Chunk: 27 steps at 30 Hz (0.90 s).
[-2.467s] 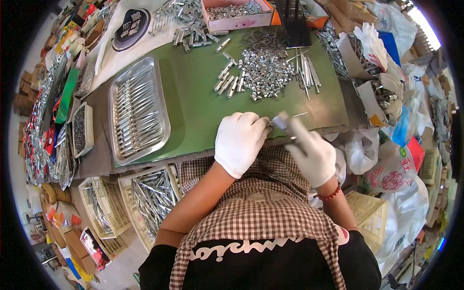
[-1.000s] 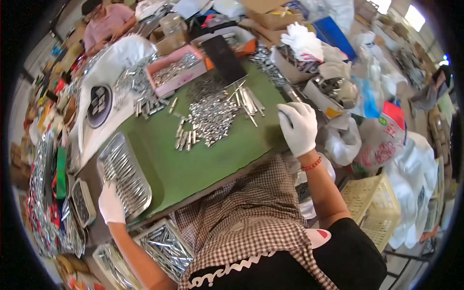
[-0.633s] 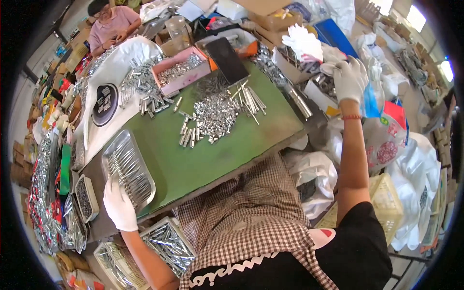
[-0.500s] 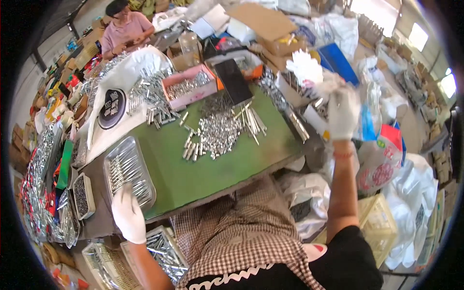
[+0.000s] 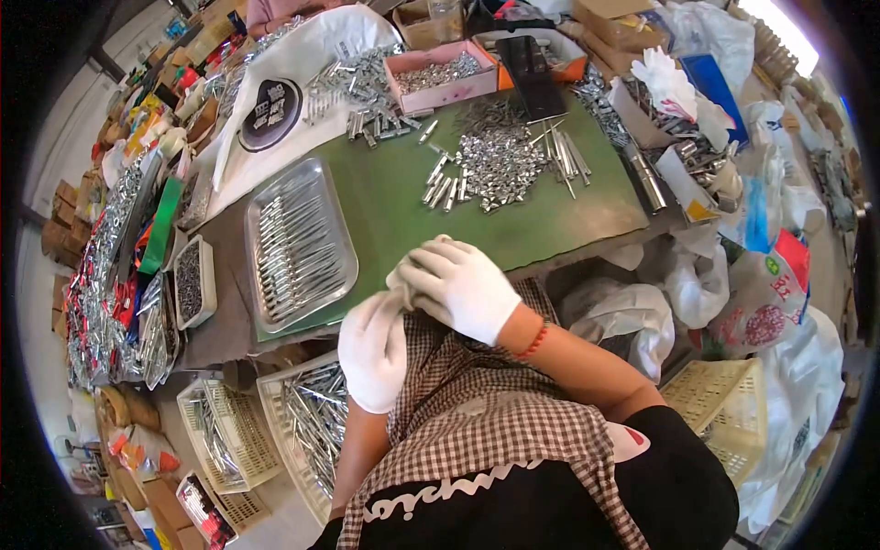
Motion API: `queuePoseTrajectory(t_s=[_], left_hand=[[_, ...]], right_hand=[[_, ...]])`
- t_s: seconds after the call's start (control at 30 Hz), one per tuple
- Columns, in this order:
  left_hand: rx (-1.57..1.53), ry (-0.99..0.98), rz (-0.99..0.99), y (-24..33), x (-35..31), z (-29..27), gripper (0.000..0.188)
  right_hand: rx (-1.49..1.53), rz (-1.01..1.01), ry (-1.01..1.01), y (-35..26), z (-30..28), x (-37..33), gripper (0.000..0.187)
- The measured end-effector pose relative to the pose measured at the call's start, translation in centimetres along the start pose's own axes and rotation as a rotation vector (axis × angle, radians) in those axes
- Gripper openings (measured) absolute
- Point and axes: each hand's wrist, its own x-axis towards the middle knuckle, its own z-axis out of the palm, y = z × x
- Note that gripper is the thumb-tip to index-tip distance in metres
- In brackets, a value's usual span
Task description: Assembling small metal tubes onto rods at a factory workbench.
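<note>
Both my hands wear white gloves and meet just over the table's front edge, in front of my checked apron. My left hand (image 5: 373, 356) is closed, its fingertips pressed against those of my right hand (image 5: 465, 289). The right fingers curl over a greyish patch between the hands; whether that is a thing or soiled glove cannot be made out. Left of them lies a clear tray (image 5: 319, 298) with slim silvery metal pieces (image 5: 280, 247) laid in a row. Beyond the hands, small metal parts (image 5: 500, 170) are heaped on the green table top (image 5: 394, 215), beside several thin rods (image 5: 568, 160).
A pink box (image 5: 449, 95) of small parts and a dark phone-like slab (image 5: 532, 82) stand at the back. A narrow tub (image 5: 209, 293) sits at the left edge. White gloves (image 5: 665, 84) lie at the right. Crates (image 5: 240, 449) and bags (image 5: 632, 316) are below the table.
My right hand has come from the far right, near the white gloves, to the front of the table. My left hand has left the tray and joined it. The view has shifted.
</note>
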Motion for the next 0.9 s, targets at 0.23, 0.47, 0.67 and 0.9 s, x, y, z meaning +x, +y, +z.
queuePoseTrajectory(t_s=[0.23, 0.47, 0.67, 0.9], left_hand=[[-0.082, -0.076, 0.015, -0.3, -0.7, 0.7, 0.031], [-0.184, -0.105, 0.054, 0.5, 0.3, 2.5, 0.03], [-0.427, -0.126, -0.157, 0.6, 1.2, 3.1, 0.026], [-2.274, 0.19, -0.583, 2.1, 5.3, 5.3, 0.067]], right_hand=[[-0.205, 0.242, 0.097, 3.2, -4.9, -5.3, 0.037], [-0.381, 0.335, 0.193, 7.2, -12.4, -8.0, 0.012], [-0.782, 0.485, 0.385, 14.3, -23.7, -10.5, 0.019], [-0.512, 0.496, 0.297, 11.3, -18.6, -4.7, 0.04]])
